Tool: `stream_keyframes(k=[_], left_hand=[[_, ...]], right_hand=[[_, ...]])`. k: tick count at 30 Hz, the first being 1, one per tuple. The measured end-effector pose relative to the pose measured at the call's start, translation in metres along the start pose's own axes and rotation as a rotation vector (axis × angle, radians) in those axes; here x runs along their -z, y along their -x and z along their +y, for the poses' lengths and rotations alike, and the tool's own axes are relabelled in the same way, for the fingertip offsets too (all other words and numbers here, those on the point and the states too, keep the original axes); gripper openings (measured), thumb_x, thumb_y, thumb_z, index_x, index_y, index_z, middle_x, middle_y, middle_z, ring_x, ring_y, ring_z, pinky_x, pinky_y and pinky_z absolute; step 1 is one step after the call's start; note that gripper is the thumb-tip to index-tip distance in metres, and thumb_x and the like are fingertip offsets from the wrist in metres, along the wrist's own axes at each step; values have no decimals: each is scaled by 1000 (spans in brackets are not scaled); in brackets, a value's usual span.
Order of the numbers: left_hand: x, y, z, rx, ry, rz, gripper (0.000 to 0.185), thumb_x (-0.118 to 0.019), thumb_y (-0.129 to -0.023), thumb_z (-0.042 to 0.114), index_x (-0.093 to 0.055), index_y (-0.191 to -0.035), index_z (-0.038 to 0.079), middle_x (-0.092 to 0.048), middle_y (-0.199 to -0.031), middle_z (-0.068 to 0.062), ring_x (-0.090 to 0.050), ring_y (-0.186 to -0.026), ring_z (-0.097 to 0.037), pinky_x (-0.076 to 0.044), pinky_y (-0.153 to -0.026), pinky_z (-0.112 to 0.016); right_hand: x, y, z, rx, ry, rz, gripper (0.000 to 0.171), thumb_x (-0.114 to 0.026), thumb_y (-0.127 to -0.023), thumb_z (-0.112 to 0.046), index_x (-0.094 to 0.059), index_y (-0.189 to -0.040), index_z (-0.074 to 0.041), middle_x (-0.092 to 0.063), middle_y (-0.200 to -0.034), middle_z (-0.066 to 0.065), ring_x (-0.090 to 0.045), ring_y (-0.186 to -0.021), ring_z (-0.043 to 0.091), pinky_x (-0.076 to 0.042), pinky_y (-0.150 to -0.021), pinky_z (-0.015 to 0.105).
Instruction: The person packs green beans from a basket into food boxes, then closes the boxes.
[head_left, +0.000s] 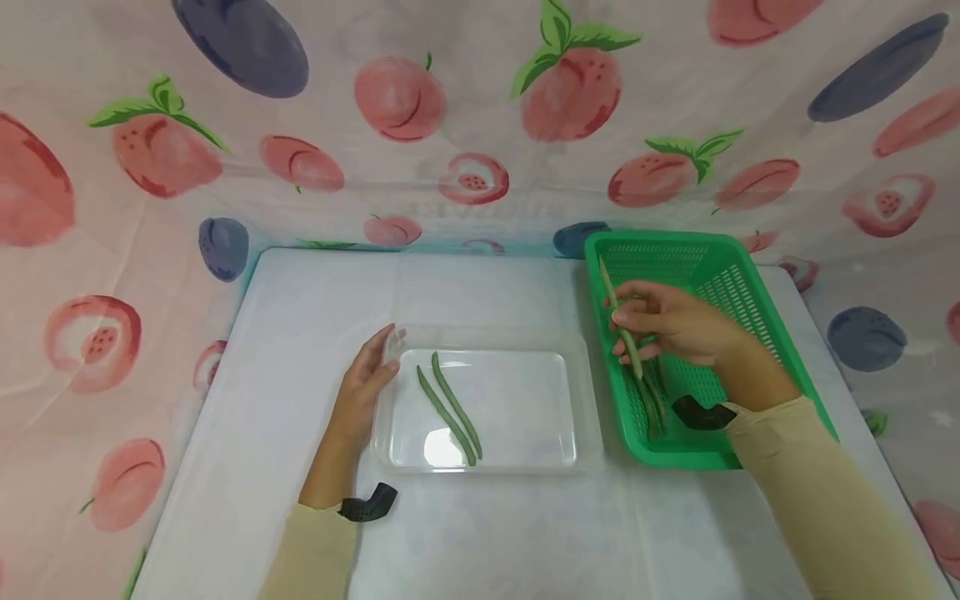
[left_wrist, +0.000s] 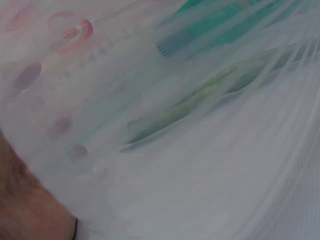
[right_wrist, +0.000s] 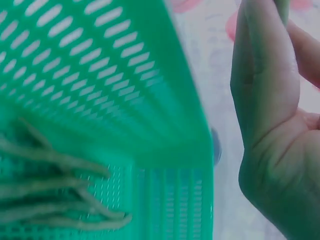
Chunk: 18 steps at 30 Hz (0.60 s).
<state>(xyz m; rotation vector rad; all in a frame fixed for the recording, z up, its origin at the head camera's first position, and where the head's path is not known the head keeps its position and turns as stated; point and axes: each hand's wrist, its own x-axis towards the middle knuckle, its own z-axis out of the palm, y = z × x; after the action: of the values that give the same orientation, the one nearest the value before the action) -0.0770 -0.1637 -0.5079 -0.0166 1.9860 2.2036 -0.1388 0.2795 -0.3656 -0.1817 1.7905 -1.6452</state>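
The right hand (head_left: 670,323) pinches a green bean (head_left: 632,351) along eleven-to-five, the clear tray (head_left: 525,408), gripped by the left hand (head_left: 363,383), at its eight o'clock.

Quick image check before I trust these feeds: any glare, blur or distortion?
Head: sharpest, but white glare on the tray by the lower ends of the tray beans; left wrist: dim and hazy, those beans streaked; right wrist: basket beans out of focus, greenish cast on the right hand.
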Motion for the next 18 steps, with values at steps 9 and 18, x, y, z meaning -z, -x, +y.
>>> stream_keyframes(k=[9,18], left_hand=[[-2,0,0,-3,-3,-3,55,-55,-105,22,-39,-157,26,-38,-164,7,-41,-149,-25,-47,-112,-44],[-1,1,2,4,-15,3,55,-56,-105,25,-39,-157,27,-38,-164,9,-40,-150,-23,-45,-113,-48]], right_hand=[[-21,-8,-11,-37,22,-4,25,-54,-106,-12,-44,-128,-8,-67,-99,-1,-75,-85,23,-64,-74,44],[-37,-14,-17,-59,37,-31,35,-58,-104,-8,-41,-134,-5,-61,-105,7,-74,-89,25,-64,-74,48]])
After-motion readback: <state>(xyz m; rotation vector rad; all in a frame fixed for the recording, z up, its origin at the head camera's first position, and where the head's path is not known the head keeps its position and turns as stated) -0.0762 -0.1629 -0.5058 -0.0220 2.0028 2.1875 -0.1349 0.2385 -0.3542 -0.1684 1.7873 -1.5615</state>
